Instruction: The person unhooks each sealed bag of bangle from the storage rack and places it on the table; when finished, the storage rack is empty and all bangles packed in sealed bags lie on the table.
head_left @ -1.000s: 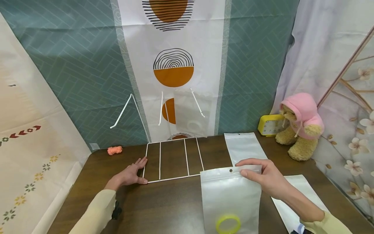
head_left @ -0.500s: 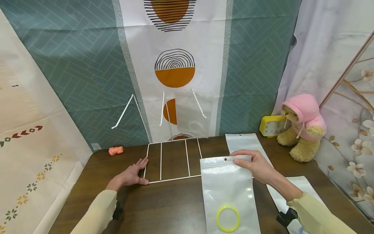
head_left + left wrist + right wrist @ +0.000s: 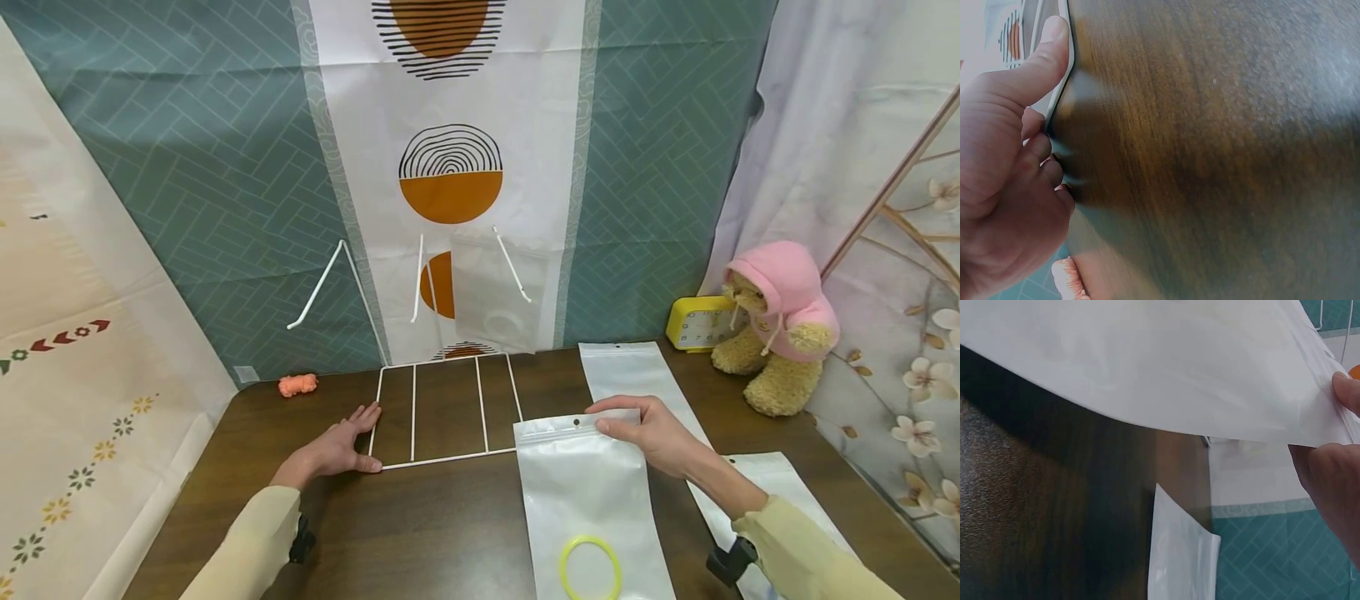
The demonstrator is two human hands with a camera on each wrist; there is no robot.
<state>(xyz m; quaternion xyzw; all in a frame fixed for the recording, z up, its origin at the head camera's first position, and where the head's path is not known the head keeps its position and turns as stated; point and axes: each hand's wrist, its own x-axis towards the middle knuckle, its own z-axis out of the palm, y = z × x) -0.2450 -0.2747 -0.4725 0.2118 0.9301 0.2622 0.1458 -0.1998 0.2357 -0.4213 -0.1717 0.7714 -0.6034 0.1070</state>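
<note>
Left hand (image 3: pixel 337 447): spread on the rack (image 3: pixel 450 459)'s left end, probably bracing it;
Pouch (image 3: pixel 585 492): by the rack's front right corner;
Right hand (image 3: pixel 654 433): pinching the pouch's top edge, guessing so its hole (image 3: pixel 576 422) is kinda uncovered

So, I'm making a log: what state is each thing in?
Held pouch: lifted, seal unclear
Yellow ring: low in that pouch
White rack: standing upright
Hung pouch: hanging at the rack's right hook
Far pouch: lying on the table
Near pouch: lying there, partly covered
Orange bundle: on the table
Yellow clock: upright, partly hidden
Teddy: upright, hood up
Left grip: resting on the rack
Right grip: pinching the held pouch
</note>
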